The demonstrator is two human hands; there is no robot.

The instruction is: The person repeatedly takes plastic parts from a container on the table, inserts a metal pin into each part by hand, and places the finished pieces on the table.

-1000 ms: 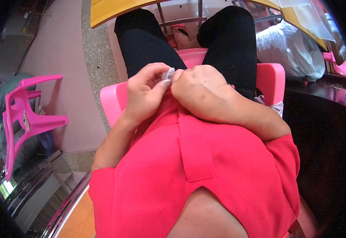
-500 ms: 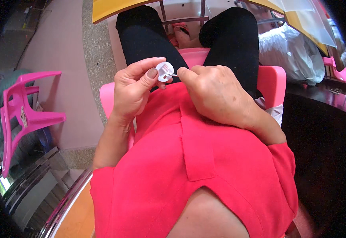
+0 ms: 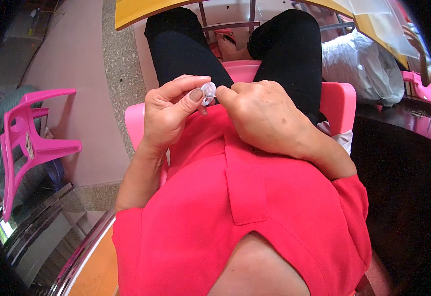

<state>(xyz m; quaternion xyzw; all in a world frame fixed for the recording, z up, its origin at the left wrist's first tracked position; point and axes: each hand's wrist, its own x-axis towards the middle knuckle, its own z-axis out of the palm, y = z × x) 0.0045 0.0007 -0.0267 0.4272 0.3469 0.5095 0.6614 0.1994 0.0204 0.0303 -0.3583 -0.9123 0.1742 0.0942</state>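
Observation:
Above my lap, my left hand [image 3: 168, 111] pinches a small round white plastic piece [image 3: 208, 90] between thumb and fingers. A dark hole shows in its face. My right hand [image 3: 270, 118] is closed, with thumb and forefinger right beside the piece. From those fingertips a thin metal shaft [image 3: 212, 95] runs to the white piece and touches it. The rest of the tool is hidden inside my right hand, so its kind cannot be made out.
The yellow-edged table [image 3: 146, 12] is ahead, beyond my knees. I sit on a pink chair [image 3: 341, 106]; another pink plastic chair [image 3: 42, 143] stands at the left. A big white plastic bag [image 3: 358, 66] lies at the right, under the table, near another person's hand [image 3: 415, 42].
The white piece has turned more edge-on and sits nearer my right fingertips. My right hand has shifted slightly left. At the far right, another person's hand has come into sight.

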